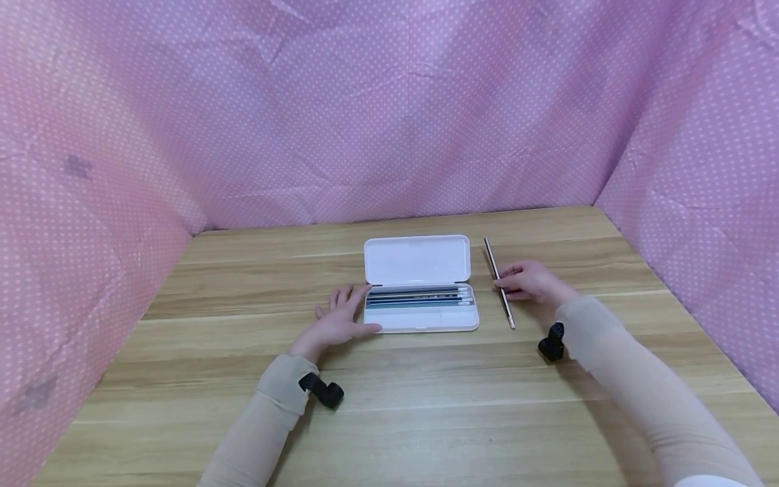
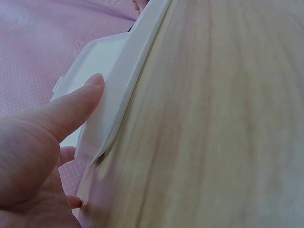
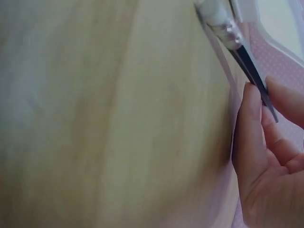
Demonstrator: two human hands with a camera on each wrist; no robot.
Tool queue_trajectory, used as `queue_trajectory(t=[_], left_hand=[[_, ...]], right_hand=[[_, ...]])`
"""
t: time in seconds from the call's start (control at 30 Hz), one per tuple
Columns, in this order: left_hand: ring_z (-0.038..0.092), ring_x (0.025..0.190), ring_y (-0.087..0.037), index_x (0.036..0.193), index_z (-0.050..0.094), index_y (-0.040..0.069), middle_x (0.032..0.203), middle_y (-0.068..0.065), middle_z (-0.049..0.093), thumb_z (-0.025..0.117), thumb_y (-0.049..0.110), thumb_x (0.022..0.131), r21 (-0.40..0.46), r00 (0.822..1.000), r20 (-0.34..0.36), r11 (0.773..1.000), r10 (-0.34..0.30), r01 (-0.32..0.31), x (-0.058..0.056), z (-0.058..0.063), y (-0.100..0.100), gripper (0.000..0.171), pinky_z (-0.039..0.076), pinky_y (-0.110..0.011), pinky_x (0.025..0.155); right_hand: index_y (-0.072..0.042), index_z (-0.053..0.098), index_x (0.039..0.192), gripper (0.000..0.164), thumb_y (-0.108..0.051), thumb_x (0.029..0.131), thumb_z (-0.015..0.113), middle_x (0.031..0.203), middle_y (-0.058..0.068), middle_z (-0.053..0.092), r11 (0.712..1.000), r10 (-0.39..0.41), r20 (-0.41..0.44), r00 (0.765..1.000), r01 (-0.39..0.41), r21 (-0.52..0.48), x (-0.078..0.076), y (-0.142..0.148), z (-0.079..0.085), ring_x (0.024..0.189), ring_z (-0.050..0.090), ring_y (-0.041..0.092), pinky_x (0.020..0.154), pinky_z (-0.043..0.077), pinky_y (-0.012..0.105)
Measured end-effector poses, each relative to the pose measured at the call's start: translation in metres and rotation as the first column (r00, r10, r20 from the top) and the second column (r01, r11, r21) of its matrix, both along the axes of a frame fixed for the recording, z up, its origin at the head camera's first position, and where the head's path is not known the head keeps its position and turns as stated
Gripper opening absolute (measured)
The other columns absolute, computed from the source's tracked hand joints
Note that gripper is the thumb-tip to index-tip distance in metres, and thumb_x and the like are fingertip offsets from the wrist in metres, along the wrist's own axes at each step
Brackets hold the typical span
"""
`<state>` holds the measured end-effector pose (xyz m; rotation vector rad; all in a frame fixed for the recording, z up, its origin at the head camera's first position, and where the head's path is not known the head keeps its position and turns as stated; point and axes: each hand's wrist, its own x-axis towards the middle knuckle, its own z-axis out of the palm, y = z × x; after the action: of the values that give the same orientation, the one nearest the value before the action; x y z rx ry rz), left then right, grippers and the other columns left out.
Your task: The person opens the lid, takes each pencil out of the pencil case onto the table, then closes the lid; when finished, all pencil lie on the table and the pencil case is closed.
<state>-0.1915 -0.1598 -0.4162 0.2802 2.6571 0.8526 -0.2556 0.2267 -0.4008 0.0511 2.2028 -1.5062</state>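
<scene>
A white pencil case (image 1: 420, 320) lies on the table with its lid (image 1: 417, 260) raised at the back. Several dark pencils (image 1: 416, 297) lie side by side in it, with their eraser ends to the right. My left hand (image 1: 341, 319) holds the case's left end, thumb along the front wall and index finger at the back corner; the other fingers spread outward. To the right of the case, my right hand (image 1: 528, 281) pinches a dark pencil (image 1: 494, 260) between thumb and fingers. In the right wrist view its white eraser (image 3: 213, 12) and silver ferrule point away from the hand.
The wood-grain table (image 1: 420, 419) extends around the case on all sides. Pink dotted cloth (image 1: 389, 122) hangs behind it and along both sides. A black wrist camera (image 1: 322, 390) sits on the left sleeve, another camera (image 1: 552, 341) on the right.
</scene>
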Motion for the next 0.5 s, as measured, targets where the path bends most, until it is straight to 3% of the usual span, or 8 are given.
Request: queue_trajectory(t=[0.17, 0.5], left_hand=[[-0.011, 0.142, -0.042, 0.152, 0.016, 0.028, 0.158, -0.018, -0.001, 0.068, 0.051, 0.081, -0.002, 1.0, 0.006, 1.0, 0.002, -0.002, 0.001, 0.002, 0.001, 0.091, -0.011, -0.072, 0.101], [-0.013, 0.143, -0.041, 0.152, 0.015, 0.03, 0.158, -0.016, -0.003, 0.067, 0.052, 0.081, 0.002, 1.0, 0.013, 1.0, 0.001, -0.001, -0.001, 0.0, 0.0, 0.091, -0.012, -0.072, 0.101]], right_hand=[[0.013, 0.051, 0.12, 0.037, -0.007, 0.09, 0.062, 0.089, 0.001, 0.063, 0.995, 0.004, -0.002, 1.0, -0.004, 0.095, -0.001, -0.006, 0.001, 0.074, 0.061, 0.003, 0.072, 0.055, 0.023], [0.007, 0.059, 0.103, 0.022, -0.005, 0.086, 0.066, 0.087, 0.005, 0.061, 0.973, 0.007, -0.064, 0.998, 0.008, 0.231, -0.001, -0.014, 0.002, 0.068, 0.06, 0.007, 0.068, 0.056, 0.025]])
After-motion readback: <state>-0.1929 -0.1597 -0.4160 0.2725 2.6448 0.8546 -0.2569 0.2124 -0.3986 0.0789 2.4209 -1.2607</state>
